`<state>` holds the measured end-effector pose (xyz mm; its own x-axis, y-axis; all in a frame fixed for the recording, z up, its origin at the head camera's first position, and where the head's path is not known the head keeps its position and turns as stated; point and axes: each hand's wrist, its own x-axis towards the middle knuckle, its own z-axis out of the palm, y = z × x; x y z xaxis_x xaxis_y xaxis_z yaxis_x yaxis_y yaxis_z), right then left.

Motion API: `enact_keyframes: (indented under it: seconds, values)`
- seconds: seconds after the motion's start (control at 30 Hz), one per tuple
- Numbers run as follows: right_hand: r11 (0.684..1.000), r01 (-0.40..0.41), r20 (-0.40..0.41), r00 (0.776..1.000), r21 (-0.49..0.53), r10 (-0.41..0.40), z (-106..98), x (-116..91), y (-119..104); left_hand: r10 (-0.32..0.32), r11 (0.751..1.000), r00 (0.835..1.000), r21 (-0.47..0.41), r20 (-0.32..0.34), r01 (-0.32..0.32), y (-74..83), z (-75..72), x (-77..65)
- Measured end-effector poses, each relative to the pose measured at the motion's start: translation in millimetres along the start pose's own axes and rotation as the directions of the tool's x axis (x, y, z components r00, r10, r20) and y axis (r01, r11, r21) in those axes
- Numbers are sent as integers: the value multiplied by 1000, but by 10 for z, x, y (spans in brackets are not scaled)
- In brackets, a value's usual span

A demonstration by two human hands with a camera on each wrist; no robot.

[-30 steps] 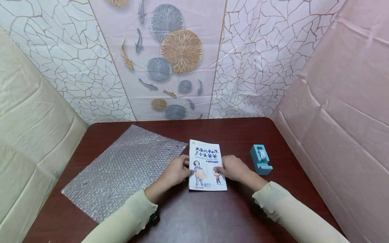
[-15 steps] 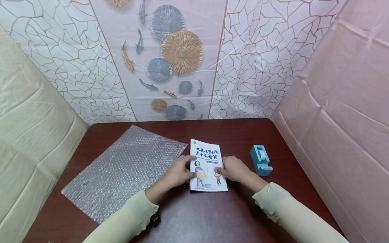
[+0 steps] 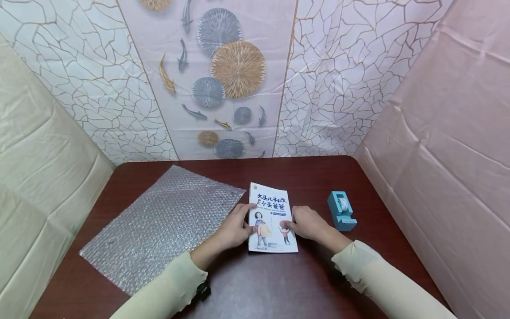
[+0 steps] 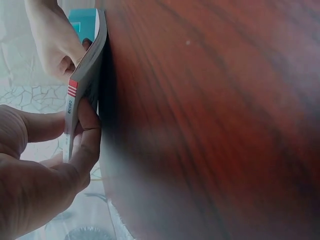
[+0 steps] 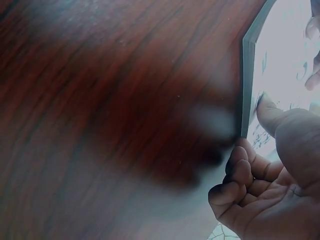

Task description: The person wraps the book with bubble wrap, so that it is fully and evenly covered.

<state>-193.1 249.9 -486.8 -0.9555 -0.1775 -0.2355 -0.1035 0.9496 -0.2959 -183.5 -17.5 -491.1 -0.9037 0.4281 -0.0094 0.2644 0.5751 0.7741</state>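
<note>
- A paperback book (image 3: 272,221) sits near the middle of the dark red-brown desk (image 3: 259,283), front cover up, its spine side toward the left hand (image 3: 233,226).
- The left hand's grip is narrow and holds the book by its left side; the left wrist view shows the thumb (image 4: 47,126) near the spine (image 4: 71,105) and the fingers (image 4: 89,145) beneath the book.
- The right hand (image 3: 310,222) holds the opposite side, its grip likewise narrow: the thumb lies flat on the cover, and the other fingers are curled at and below the edge.
- The white cover carries a dark blue Chinese title (image 3: 272,200), with a taller drawn figure at lower left and a small one in an orange-red top at lower right.
- A sheet of bubble wrap (image 3: 159,230) lies flat to the left, set at an angle, one corner just beside the book's upper left edge; the left forearm passes over its near side.
- A turquoise tape dispenser (image 3: 343,223) with a roll of tape (image 3: 343,203) stands to the right, beyond the right hand and apart from it.
- Pale sleeves (image 3: 167,283) cover both forearms; a black band (image 3: 203,290) shows at the left sleeve.
- Behind the desk hangs a patterned cloth (image 3: 239,115) with fish and round motifs.
</note>
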Motion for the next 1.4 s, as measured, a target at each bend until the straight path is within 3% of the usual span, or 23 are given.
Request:
enact_keyframes:
  seconds: [0.37,0.53,0.7,1.0,1.1,1.4]
  values:
    - [1000,14,-28,1000,4,-14,-24,-5,27,45,999,998,-25,-36,-46,1,6,-37]
    - [994,26,-33,999,106,-22,-43,3,46,79,995,996,-59,-52,-82,32,-7,-49]
    - [968,-8,-31,999,250,17,-80,6,72,93,990,994,-96,-62,-99,55,-13,-63]
    - [887,-81,-26,994,455,104,-161,-7,39,59,982,996,-173,-68,-70,48,-28,-52]
    - [866,-89,-28,993,491,117,-159,-7,39,54,981,996,-181,-77,-68,36,-31,-50]
    - [847,-104,-36,989,521,143,-155,-18,19,26,972,996,-229,-80,-44,-48,-35,-72]
